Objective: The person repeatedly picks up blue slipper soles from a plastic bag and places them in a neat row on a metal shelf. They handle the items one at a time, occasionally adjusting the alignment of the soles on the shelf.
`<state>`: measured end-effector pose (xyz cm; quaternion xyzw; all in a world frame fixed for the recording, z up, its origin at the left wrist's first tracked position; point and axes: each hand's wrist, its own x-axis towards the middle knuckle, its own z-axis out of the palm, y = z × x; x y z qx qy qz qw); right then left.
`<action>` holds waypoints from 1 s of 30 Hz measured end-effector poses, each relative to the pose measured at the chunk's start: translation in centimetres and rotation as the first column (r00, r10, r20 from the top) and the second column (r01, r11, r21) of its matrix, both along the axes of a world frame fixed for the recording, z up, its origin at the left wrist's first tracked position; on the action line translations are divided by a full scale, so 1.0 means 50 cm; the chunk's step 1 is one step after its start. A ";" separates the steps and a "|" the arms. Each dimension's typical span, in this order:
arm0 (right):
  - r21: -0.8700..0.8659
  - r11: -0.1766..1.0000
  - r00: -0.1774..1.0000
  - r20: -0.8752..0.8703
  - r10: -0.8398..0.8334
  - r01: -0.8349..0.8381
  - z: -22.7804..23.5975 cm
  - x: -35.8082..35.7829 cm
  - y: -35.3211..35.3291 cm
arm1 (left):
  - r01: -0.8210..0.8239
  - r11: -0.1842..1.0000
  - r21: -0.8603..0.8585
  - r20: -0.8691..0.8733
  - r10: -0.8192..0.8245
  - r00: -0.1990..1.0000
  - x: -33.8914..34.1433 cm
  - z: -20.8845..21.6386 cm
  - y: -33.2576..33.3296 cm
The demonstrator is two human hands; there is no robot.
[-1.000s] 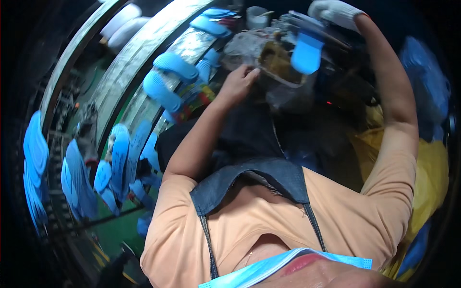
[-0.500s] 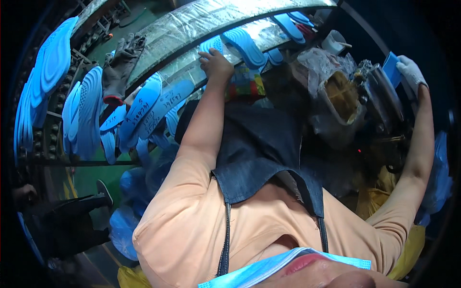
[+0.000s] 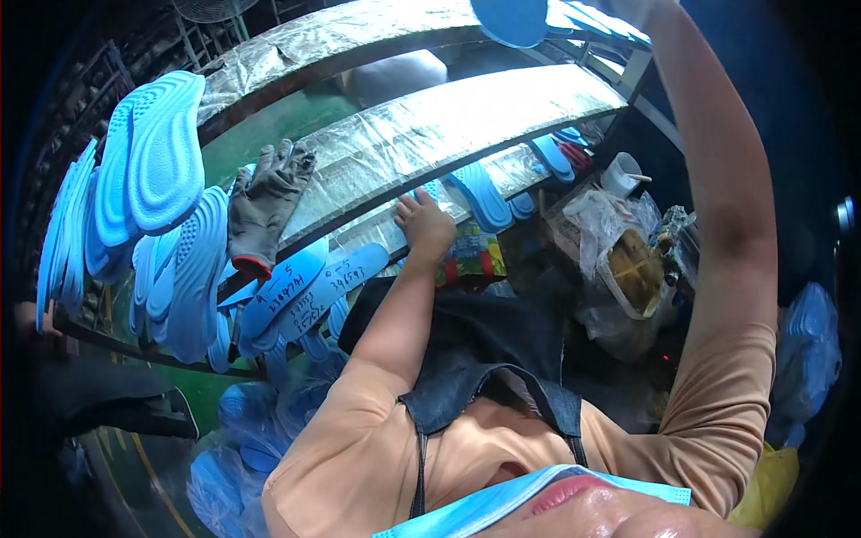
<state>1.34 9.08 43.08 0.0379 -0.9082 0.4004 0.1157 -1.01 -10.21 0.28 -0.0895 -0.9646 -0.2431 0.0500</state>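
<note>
Seen at far left: a row of blue insoles (image 3: 67,242), then a paired set of larger insoles (image 3: 157,161) leaning together. Next, a grey glove (image 3: 258,211) with red cuff, set upright above insoles marked in handwriting (image 3: 309,305). At centre, a bare left hand (image 3: 426,226) over the silvery lower shelf (image 3: 359,226), fingers slightly apart at a small blue insole (image 3: 430,190); cannot tell whether clamped on it. Just beside, a longer blue insole (image 3: 480,195) across the same shelf. Higher, at the upper edge, a rounded blue piece (image 3: 509,22); farther right, a white cup (image 3: 621,175) above a tub with brown contents (image 3: 635,269). Above these, a blurred right hand (image 3: 641,11), partly cut off; cannot tell its grip.
</note>
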 end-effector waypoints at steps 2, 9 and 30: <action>0.216 0.976 0.998 -0.051 0.047 -0.035 -0.017 -0.048 -0.037 | -0.010 1.000 -0.014 -0.025 0.010 1.000 0.004 -0.006 -0.005; 0.848 0.378 0.900 -0.226 -0.374 0.370 -0.026 -0.130 -0.114 | 0.072 0.996 0.058 0.015 -0.073 0.997 -0.001 -0.001 -0.018; 0.533 0.776 0.921 -0.018 -0.389 0.338 -0.051 0.536 0.135 | -0.270 -0.103 0.957 -0.121 -0.991 -0.050 0.295 0.242 0.050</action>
